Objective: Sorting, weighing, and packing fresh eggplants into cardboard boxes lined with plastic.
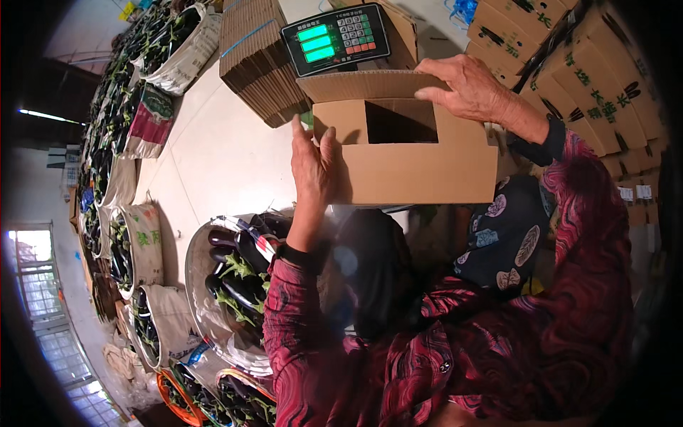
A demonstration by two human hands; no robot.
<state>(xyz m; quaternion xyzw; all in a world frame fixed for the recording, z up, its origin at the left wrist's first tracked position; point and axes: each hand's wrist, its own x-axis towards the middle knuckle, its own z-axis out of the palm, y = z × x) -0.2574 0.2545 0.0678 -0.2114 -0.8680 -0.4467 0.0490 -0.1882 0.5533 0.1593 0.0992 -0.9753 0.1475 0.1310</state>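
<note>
Before me stands a cardboard box with its near and side flaps folded inward and a dark gap between them. Its far flap is raised. My right hand grips the right end of that raised flap between thumb and fingers. Against the box's left side rests my left hand, thumb near the folded flap and fingers along the outer wall. Just behind the box is an electronic scale's display with lit green readouts and a keypad.
Flattened cartons stand stacked behind left. A wide sack of eggplants sits by my left forearm. More eggplant sacks line the left side of the tiled floor. Printed closed cartons are piled at the right.
</note>
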